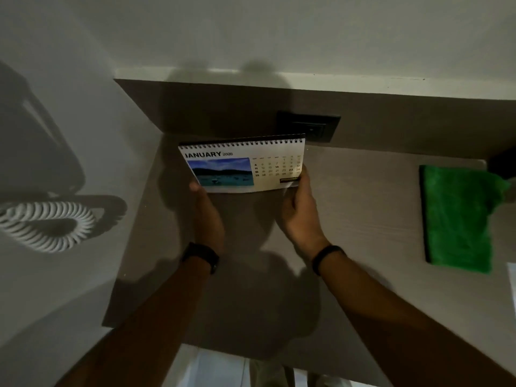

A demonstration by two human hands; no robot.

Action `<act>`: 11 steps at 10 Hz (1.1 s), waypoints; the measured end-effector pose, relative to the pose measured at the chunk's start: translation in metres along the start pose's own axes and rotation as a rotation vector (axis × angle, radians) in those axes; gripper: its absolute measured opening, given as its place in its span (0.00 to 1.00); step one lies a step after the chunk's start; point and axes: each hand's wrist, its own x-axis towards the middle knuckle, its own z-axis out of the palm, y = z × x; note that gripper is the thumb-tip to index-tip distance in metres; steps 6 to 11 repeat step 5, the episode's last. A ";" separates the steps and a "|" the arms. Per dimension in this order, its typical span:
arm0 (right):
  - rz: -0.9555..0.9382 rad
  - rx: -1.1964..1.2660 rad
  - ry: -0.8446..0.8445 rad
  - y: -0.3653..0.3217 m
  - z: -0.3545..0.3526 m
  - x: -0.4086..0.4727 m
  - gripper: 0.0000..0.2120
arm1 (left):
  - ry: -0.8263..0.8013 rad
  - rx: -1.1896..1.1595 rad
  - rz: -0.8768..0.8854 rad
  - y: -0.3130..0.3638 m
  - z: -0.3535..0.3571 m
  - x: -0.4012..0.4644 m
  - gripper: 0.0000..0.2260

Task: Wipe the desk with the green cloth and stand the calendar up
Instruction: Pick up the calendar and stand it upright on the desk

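Note:
A spiral-bound desk calendar point(243, 166) showing January, with a lake photo on its left half, is held over the far middle of the grey-brown desk point(363, 208). My left hand point(208, 216) grips its lower left corner. My right hand point(300, 213) grips its lower right corner, thumb on the front page. The calendar's face tilts toward me and its binding is at the top. The green cloth point(460, 219) lies folded flat on the desk at the right, apart from both hands.
A dark wall socket point(310, 127) sits on the back panel just behind the calendar. A white coiled cord point(47, 222) hangs on the wall at the left. The desk's left edge meets that wall. A dark object point(502, 163) stands at the far right behind the cloth.

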 end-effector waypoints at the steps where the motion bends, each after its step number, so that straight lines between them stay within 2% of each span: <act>1: 0.053 0.070 0.073 -0.002 0.020 -0.008 0.41 | -0.044 0.077 0.000 0.007 0.002 0.024 0.33; 2: 0.069 0.097 0.116 -0.002 0.029 -0.007 0.42 | -0.050 0.082 0.009 0.007 0.006 0.028 0.34; 3: 0.081 0.092 0.089 -0.001 0.024 -0.008 0.44 | -0.063 0.097 0.042 0.007 0.004 0.027 0.33; 4: 0.093 0.065 0.031 -0.001 0.016 -0.007 0.43 | -0.090 0.124 0.051 0.006 -0.002 0.031 0.28; 5: 0.123 0.032 0.001 -0.009 0.002 -0.015 0.42 | -0.113 0.177 0.178 0.015 -0.005 0.025 0.32; 11: 0.123 0.032 0.001 -0.009 0.002 -0.015 0.42 | -0.113 0.177 0.178 0.015 -0.005 0.025 0.32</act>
